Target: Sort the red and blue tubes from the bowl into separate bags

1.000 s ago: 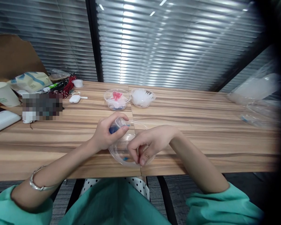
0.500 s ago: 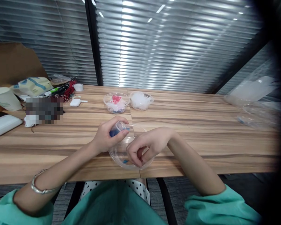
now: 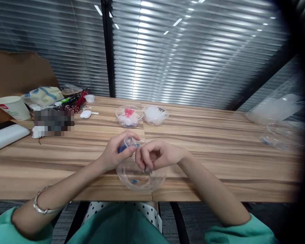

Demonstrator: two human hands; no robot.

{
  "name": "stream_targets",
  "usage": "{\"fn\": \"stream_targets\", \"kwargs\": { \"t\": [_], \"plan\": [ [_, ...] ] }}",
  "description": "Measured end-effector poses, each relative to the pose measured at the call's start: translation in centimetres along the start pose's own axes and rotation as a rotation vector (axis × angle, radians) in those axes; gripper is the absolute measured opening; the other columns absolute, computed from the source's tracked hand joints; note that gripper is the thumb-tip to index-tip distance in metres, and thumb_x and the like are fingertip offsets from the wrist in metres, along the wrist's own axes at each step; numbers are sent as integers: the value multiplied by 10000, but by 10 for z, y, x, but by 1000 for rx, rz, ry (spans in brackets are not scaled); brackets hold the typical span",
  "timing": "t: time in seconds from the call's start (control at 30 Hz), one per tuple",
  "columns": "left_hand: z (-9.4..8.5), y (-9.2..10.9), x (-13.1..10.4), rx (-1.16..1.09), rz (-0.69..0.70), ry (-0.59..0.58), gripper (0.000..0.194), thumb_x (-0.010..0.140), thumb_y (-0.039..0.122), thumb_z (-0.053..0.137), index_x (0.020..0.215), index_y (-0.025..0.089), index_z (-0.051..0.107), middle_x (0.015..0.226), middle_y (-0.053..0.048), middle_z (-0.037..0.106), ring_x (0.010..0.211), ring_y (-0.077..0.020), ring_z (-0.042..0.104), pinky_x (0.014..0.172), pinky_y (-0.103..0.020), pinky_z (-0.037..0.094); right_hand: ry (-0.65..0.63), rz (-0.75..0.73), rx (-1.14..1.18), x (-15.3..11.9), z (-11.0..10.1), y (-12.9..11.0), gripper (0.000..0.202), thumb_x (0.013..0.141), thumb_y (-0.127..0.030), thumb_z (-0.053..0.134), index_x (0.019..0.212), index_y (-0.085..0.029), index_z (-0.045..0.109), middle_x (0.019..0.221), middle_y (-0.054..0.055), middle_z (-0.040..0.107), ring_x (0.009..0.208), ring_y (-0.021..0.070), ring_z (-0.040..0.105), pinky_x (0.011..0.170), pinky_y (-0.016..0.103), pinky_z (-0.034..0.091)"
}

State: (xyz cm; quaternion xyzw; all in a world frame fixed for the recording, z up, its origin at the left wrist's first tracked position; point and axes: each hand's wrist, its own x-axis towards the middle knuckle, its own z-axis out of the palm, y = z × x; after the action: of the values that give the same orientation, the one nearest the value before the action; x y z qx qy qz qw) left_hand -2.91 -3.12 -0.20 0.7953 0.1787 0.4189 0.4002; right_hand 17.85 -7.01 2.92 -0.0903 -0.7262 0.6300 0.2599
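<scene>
My left hand (image 3: 118,150) is wrapped round a small clear container (image 3: 129,140) with something blue in it, above the left rim of a clear round plastic bowl (image 3: 132,169). My right hand (image 3: 155,156) hangs over the bowl, close to my left fingers. Its fingers are curled in a pinch, with a small greyish bit at the tips that is too small to name. A small shiny blue piece (image 3: 134,181) lies in the bottom of the bowl.
Behind stand a bowl with pink and white pieces (image 3: 129,118) and a bowl of spiky white pieces (image 3: 155,116). To the left are an earbud case (image 3: 85,114), a paper cup (image 3: 12,106) and red cords (image 3: 80,103). Clear plastic bags (image 3: 277,112) lie at the right.
My right hand has lifted and shifted slightly left towards my left hand, uncovering more of the bowl. My left hand keeps its hold on the container. The whole view has tilted slightly.
</scene>
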Motion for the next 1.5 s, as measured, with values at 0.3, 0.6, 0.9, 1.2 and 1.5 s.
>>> {"fn": "stream_targets", "kwargs": {
  "t": [0.3, 0.6, 0.9, 1.2, 1.5],
  "plan": [
    [-5, 10, 7, 88, -50, -168, 327, 860, 395, 669, 1095, 195, 560, 962, -26, 607, 823, -151, 565, 726, -249, 452, 754, -296, 20, 10, 9, 14, 209, 766, -119, 764, 715, -170, 568, 880, -2, 589, 838, 104, 601, 818, 269, 508],
    [-4, 10, 8, 92, -53, -140, 311, 879, 408, 642, 1092, 193, 569, 992, -29, 607, 878, -165, 574, 773, -264, 459, 792, -327, -339, 14, 15, 16, 102, 821, -116, 713, 839, -205, 667, 888, 19, 667, 902, 145, 637, 880, 322, 515],
    [-2, 6, 9, 25, -14, -62, 337, 879, 394, 645, 1142, 196, 572, 1013, -63, 644, 896, -183, 620, 791, -298, 502, 789, -239, -665, 12, 22, 7, 152, 912, -154, 603, 988, -228, 712, 1035, 43, 727, 1043, 191, 653, 993, 402, 488],
    [-1, -6, -1, -40, -65, 85, 357, 892, 388, 637, 1184, 200, 552, 672, 5, 588, 603, -142, 557, 568, -250, 439, 782, 69, -860, 9, 20, 7, 271, 789, 14, 425, 761, -175, 619, 781, 14, 658, 753, 143, 615, 707, 262, 462],
    [8, 16, 5, 180, 56, 79, 266, 866, 383, 647, 1051, 201, 589, 863, 1, 629, 715, -122, 574, 653, -225, 457, 63, 700, -1473, 11, 33, -1, 212, 774, -126, 503, 673, -94, 687, 663, 144, 680, 567, 193, 537, 526, 318, 242]
  ]
}}
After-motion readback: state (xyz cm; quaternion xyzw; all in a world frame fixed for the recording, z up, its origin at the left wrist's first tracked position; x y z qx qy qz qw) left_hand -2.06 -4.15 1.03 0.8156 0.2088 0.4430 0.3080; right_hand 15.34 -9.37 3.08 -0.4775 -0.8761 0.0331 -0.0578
